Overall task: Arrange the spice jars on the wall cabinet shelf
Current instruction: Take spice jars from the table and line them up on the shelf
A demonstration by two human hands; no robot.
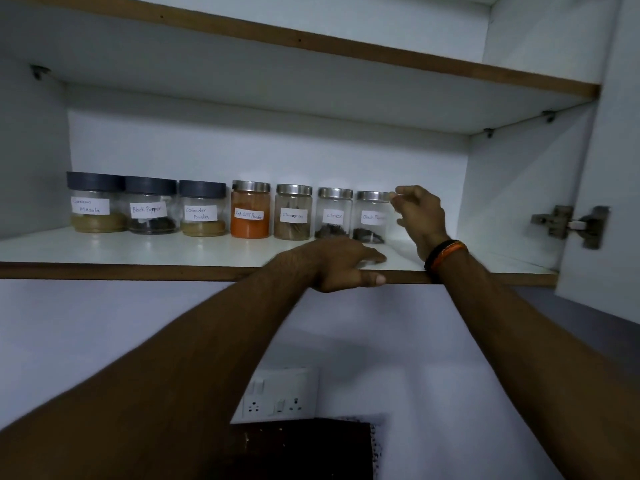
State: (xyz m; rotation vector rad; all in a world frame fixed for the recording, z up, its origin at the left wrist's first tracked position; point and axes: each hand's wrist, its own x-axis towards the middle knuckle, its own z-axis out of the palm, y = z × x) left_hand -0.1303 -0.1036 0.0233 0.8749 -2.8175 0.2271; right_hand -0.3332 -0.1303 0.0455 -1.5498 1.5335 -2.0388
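Jars stand in one row along the back of the shelf (pixel 138 251), labels facing out so each reads at a glance. Right hand (pixel 420 216) pinches the end jar (pixel 371 216) by its lid, apparently nudging it into line. Left hand (pixel 341 263) lies flat, fingers relaxed, on the shelf edge for balance.

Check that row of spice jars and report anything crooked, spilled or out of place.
Nothing stands out. All seven jars stand upright, lidded, in one row on the shelf, with no spills. The right hand is at the rightmost jar.
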